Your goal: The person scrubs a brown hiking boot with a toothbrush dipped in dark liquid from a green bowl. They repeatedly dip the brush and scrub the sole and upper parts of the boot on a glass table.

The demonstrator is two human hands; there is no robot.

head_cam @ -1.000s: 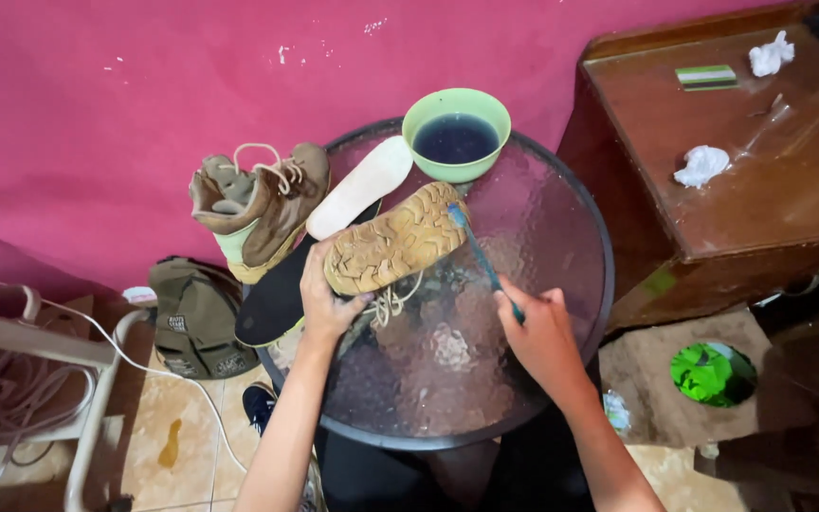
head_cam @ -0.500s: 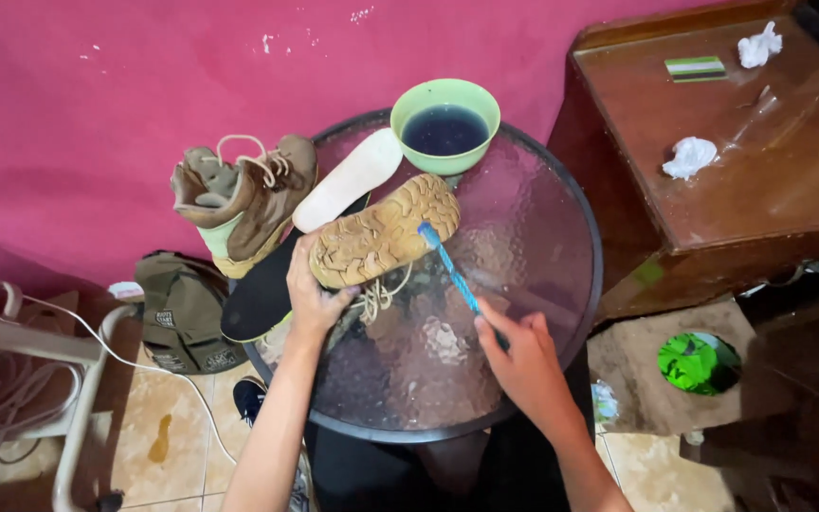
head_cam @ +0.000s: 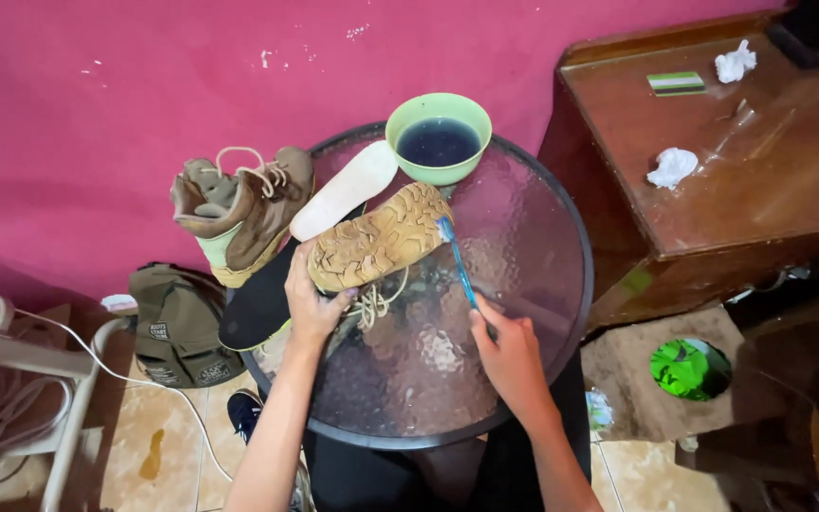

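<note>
A tan boot (head_cam: pixel 381 237) lies sole-up on the round glass table (head_cam: pixel 533 313), its laces hanging below it. My left hand (head_cam: pixel 310 299) grips the boot's heel end. My right hand (head_cam: pixel 509 356) holds a blue toothbrush (head_cam: pixel 457 261), and the brush head touches the toe end of the sole. A green bowl (head_cam: pixel 439 133) of dark liquid stands at the table's far edge, just beyond the boot. A white insole (head_cam: pixel 343 190) and a black insole (head_cam: pixel 258 294) lie at the table's left side.
A second tan boot (head_cam: pixel 239 209) stands upright left of the table against the pink wall. An olive bag (head_cam: pixel 177 327) sits on the tiled floor below it. A brown wooden cabinet (head_cam: pixel 713 190) with crumpled tissues stands on the right. White cable runs across the left floor.
The toothbrush has swung up so its head now rests on the toe end of the sole. My left hand keeps its grip on the boot, and the camera has shifted slightly.
</note>
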